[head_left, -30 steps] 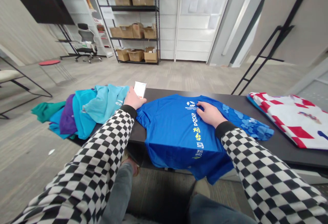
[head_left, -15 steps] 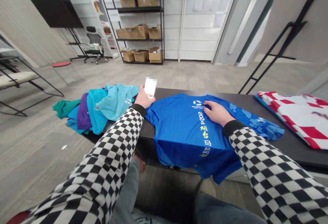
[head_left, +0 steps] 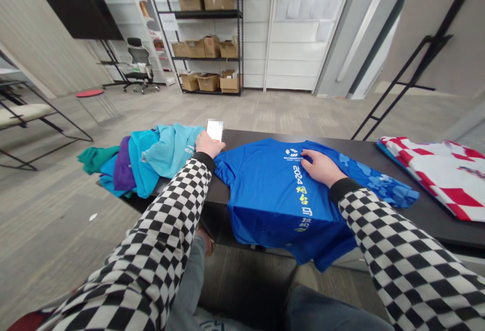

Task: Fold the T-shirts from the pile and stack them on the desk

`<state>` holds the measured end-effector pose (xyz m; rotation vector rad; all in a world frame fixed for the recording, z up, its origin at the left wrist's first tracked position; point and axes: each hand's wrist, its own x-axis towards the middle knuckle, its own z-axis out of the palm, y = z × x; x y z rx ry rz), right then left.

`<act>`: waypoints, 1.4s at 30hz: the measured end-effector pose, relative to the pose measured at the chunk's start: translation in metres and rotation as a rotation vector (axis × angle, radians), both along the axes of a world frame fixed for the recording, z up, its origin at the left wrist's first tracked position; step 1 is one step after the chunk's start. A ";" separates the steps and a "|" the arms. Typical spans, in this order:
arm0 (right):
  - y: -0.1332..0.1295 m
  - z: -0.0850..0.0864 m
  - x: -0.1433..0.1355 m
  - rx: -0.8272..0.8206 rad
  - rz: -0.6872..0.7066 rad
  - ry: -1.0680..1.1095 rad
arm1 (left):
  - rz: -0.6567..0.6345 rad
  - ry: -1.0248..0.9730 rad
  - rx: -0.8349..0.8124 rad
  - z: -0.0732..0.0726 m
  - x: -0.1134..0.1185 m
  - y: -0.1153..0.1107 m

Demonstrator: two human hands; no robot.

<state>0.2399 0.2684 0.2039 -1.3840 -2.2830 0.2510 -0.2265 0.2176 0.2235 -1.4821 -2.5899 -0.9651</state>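
A blue T-shirt [head_left: 265,184] lies spread over the dark table, its lower part hanging over the near edge. White and yellow lettering runs down its front, and one sleeve bears a lighter blue pattern. My right hand [head_left: 321,166] rests on the chest of the T-shirt beside the white logo, fingers loosely bent and apart, gripping nothing. In my left hand [head_left: 209,145] is a smartphone [head_left: 215,130] with a bright white screen, held upright near the table's far edge. That hand is just right of a heap of clothes [head_left: 166,151] in light blue, purple and green.
Folded red-and-white checked shirts [head_left: 435,169] are stacked at the right on the dark table [head_left: 250,136]. Beyond it stand a shelf rack [head_left: 206,14] with cardboard boxes, an office chair [head_left: 139,63], a red stool [head_left: 90,93] and a screen on a stand [head_left: 78,7].
My left hand has moved slightly left and towards me with the smartphone, which now stands more upright. My right hand and the T-shirt have stayed in place.
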 end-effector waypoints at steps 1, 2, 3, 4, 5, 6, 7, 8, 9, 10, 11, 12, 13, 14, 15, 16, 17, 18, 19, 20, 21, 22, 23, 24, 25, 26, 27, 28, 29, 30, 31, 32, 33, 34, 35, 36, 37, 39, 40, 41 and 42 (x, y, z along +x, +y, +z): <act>0.000 0.000 0.000 0.002 0.002 0.002 | 0.031 0.013 -0.022 0.001 -0.001 0.001; -0.001 0.001 0.000 0.003 0.003 0.004 | 0.056 0.021 -0.044 0.002 -0.002 0.002; -0.001 0.001 -0.001 0.004 0.004 0.005 | 0.074 0.026 -0.069 0.003 -0.002 0.004; -0.001 0.001 -0.001 0.003 0.004 0.005 | 0.079 0.030 -0.100 0.004 -0.002 0.005; -0.002 0.002 -0.001 0.001 0.002 0.004 | 0.083 0.032 -0.130 0.004 -0.001 0.007; -0.002 0.003 -0.002 -0.001 0.000 0.000 | 0.082 0.033 -0.159 0.005 -0.001 0.009; -0.003 0.004 -0.002 -0.004 -0.003 -0.004 | 0.075 0.035 -0.182 0.006 -0.001 0.011; -0.004 0.004 -0.002 -0.006 -0.006 -0.007 | 0.063 0.038 -0.197 0.006 -0.002 0.013; -0.004 0.005 -0.003 -0.006 -0.008 -0.011 | 0.051 0.044 -0.207 0.006 -0.002 0.014; -0.005 0.006 -0.003 -0.006 -0.010 -0.013 | 0.042 0.051 -0.213 0.007 -0.003 0.015; -0.005 0.006 -0.003 -0.005 -0.011 -0.015 | 0.037 0.058 -0.214 0.007 -0.004 0.016; -0.006 0.006 -0.004 -0.003 -0.013 -0.015 | 0.037 0.065 -0.213 0.008 -0.004 0.017; -0.006 0.007 -0.004 -0.002 -0.014 -0.016 | 0.039 0.071 -0.209 0.008 -0.004 0.017; -0.006 0.006 -0.004 -0.001 -0.015 -0.017 | 0.042 0.075 -0.204 0.008 -0.004 0.016; -0.006 0.006 -0.004 0.001 -0.015 -0.017 | 0.044 0.077 -0.195 0.009 -0.003 0.015; -0.006 0.006 -0.003 0.002 -0.013 -0.017 | 0.045 0.077 -0.183 0.009 -0.002 0.015; -0.005 0.005 -0.003 0.003 -0.011 -0.016 | 0.046 0.078 -0.168 0.009 0.000 0.013; -0.005 0.005 -0.003 0.004 -0.008 -0.015 | 0.046 0.079 -0.152 0.008 0.002 0.012; -0.004 0.004 -0.002 0.004 -0.007 -0.013 | 0.046 0.080 -0.135 0.008 0.004 0.011; -0.004 0.004 -0.002 0.004 -0.007 -0.011 | 0.046 0.077 -0.122 0.009 0.006 0.009; -0.004 0.003 -0.002 0.003 -0.008 -0.009 | 0.045 0.068 -0.114 0.009 0.008 0.007; -0.003 0.003 -0.001 0.002 -0.009 -0.007 | 0.044 0.053 -0.110 0.011 0.009 0.005; -0.003 0.002 -0.001 0.002 -0.010 -0.005 | 0.043 0.034 -0.107 0.013 0.009 0.002; -0.003 0.002 -0.001 0.001 -0.011 -0.005 | 0.040 0.015 -0.101 0.015 0.009 -0.002; -0.003 0.002 -0.001 0.001 -0.014 -0.005 | 0.035 0.005 -0.085 0.019 0.008 -0.007; -0.003 0.002 -0.001 0.001 -0.017 -0.006 | 0.030 0.009 -0.056 0.022 0.008 -0.014; -0.003 0.002 -0.002 0.001 -0.019 -0.007 | 0.025 0.026 -0.012 0.026 0.009 -0.021; -0.004 0.002 -0.002 0.003 -0.022 -0.008 | 0.014 0.051 0.041 0.029 0.010 -0.030; -0.004 0.003 -0.003 0.006 -0.024 -0.010 | -0.010 0.077 0.101 0.030 0.013 -0.040; -0.005 0.003 -0.004 0.008 -0.026 -0.012 | -0.055 0.098 0.158 0.031 0.018 -0.052; -0.006 0.004 -0.004 0.008 -0.028 -0.015 | -0.130 0.107 0.200 0.030 0.024 -0.064; -0.007 0.005 -0.005 0.008 -0.031 -0.019 | -0.235 0.106 0.215 0.029 0.032 -0.077; -0.008 0.006 -0.005 0.007 -0.032 -0.022 | -0.360 0.096 0.197 0.026 0.040 -0.089; -0.008 0.006 -0.006 0.005 -0.033 -0.025 | -0.485 0.084 0.150 0.023 0.047 -0.101; -0.009 0.007 -0.006 0.003 -0.032 -0.025 | -0.593 0.075 0.084 0.021 0.054 -0.112; -0.009 0.007 -0.006 0.001 -0.031 -0.024 | -0.669 0.073 0.017 0.019 0.060 -0.121; -0.008 0.007 -0.006 0.001 -0.031 -0.022 | -0.706 0.081 -0.033 0.017 0.064 -0.128; -0.007 0.006 -0.006 0.001 -0.036 -0.015 | -0.692 0.119 -0.060 0.016 0.067 -0.136; -0.006 0.005 -0.006 0.001 -0.041 -0.012 | -0.668 0.141 -0.051 0.017 0.066 -0.138; -0.005 0.004 -0.006 0.000 -0.046 -0.011 | -0.639 0.159 -0.038 0.017 0.064 -0.139; -0.004 0.003 -0.006 -0.001 -0.049 -0.012 | -0.610 0.177 -0.031 0.018 0.061 -0.139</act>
